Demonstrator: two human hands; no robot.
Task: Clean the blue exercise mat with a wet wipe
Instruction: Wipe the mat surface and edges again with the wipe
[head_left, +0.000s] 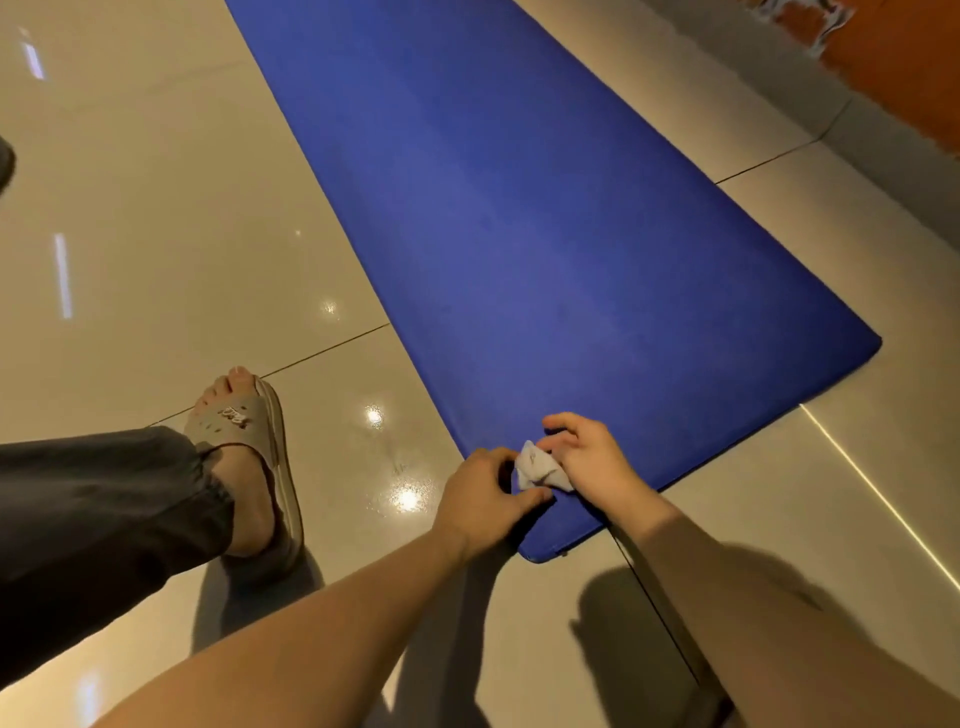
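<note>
The blue exercise mat (519, 234) lies flat on the tiled floor and runs from the top of the view down to its near corner at bottom centre. A crumpled white wet wipe (537, 467) sits over the mat's near corner, between both hands. My right hand (587, 457) pinches the wipe from the right with curled fingers. My left hand (483, 499) holds the wipe's left side, its thumb lying along the mat's near edge.
Glossy beige floor tiles (156, 260) surround the mat. My left foot in a tan slide sandal (254, 457), with a dark trouser leg, stands left of the mat. A grey skirting and orange wall (893, 78) run along the top right.
</note>
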